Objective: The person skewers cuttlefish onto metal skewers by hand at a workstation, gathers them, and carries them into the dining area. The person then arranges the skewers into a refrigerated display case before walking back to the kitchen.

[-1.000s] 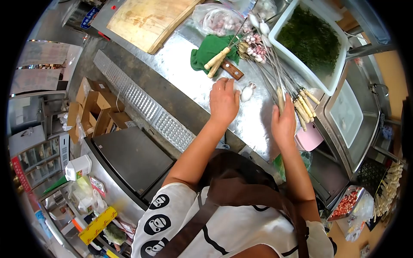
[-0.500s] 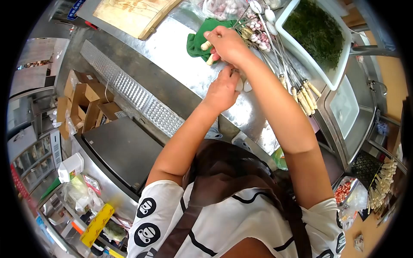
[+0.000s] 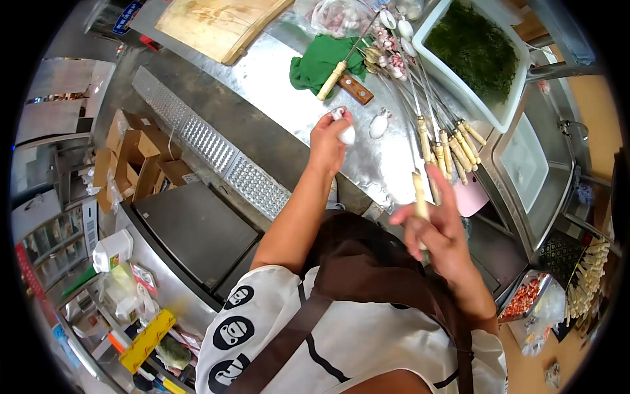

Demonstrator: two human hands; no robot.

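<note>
My left hand (image 3: pixel 329 141) is closed around a small white squid (image 3: pixel 346 133) above the table's near edge. Another small squid (image 3: pixel 379 123) lies on the steel surface to its right. My right hand (image 3: pixel 436 226), a little blurred, grips the wooden handle of a skewer (image 3: pixel 420 190); its metal rod points away toward the other skewers. Several skewers with wooden handles (image 3: pixel 462 151) lie together, squid (image 3: pixel 397 65) at their far ends. A single skewer (image 3: pixel 331 80) rests across a green cloth (image 3: pixel 315 62), beside a brown riveted handle (image 3: pixel 355 88).
A white tub of dark green seaweed-like strands (image 3: pixel 469 52) stands at the right of the steel table (image 3: pixel 262 82). A wooden board (image 3: pixel 216 26) lies at far left, a plastic bag (image 3: pixel 335 16) at the back. The sink (image 3: pixel 554 164) is on the right.
My right hand has come back from the green cloth toward my body and now grips a skewer. My left hand has shifted slightly, the squid in it now visible. The brown handle and second squid are uncovered.
</note>
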